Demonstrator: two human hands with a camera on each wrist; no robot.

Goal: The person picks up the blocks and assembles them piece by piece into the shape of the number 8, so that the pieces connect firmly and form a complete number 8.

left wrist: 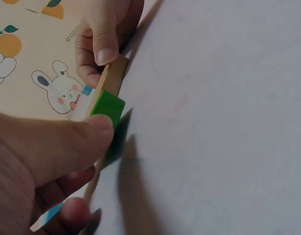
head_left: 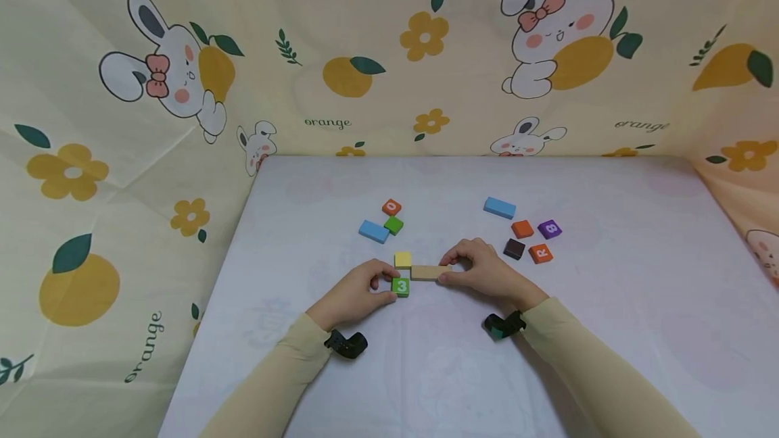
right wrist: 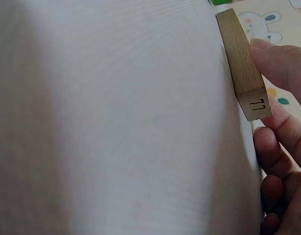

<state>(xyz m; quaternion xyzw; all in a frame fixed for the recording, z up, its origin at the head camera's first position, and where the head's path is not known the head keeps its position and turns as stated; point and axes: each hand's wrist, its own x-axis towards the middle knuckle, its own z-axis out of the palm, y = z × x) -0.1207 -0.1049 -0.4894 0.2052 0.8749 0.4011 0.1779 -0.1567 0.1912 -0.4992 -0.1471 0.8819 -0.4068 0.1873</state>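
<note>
Between finger and thumb, my left hand (head_left: pixel 359 295) pinches a small green block (head_left: pixel 400 287) marked with a white 3. My right hand (head_left: pixel 483 272) grips the right end of a long plain wooden block (head_left: pixel 428 273) that lies crosswise. In the right wrist view, dark printed marks show on the end of this wooden block (right wrist: pixel 241 56). Just behind the green block and at the wooden block's left end is a yellow block (head_left: pixel 403 259). From the left wrist camera, the thumb presses on the edge of the green block (left wrist: pixel 109 105).
Back left, a blue block (head_left: pixel 374 231), a green block (head_left: pixel 393 224) and an orange 0 block (head_left: pixel 391 207) lie grouped. Right of my right hand are another blue block (head_left: pixel 500 207), an orange block (head_left: pixel 522 229), a purple block (head_left: pixel 550 229), a black block (head_left: pixel 514 249) and an R block (head_left: pixel 541 253).
</note>
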